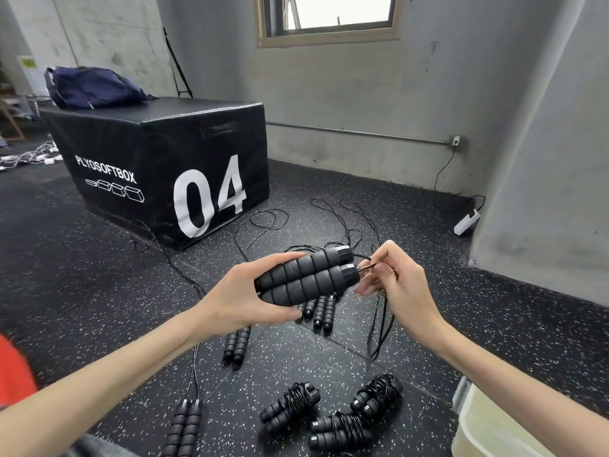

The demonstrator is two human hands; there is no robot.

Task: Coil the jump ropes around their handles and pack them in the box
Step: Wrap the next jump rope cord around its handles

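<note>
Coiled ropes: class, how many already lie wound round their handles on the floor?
3: one left, one lower middle, one right, all near the bottom. More may lie out of view.

- Far left, the black plyo box (158,166) blocks the floor; a blue bag (92,89) lies on top.
- Loose black cords (263,222) sprawl between the plyo box and the wall.
- Near centre, three coiled ropes (333,413) and uncoiled handle pairs (237,347) crowd the floor.
- Near right, a pale bin's rim (478,423) stands beside the coiled ropes.
- The speckled floor (82,291) at left lies open.

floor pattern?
Black floor with white speckles; head view.
</note>
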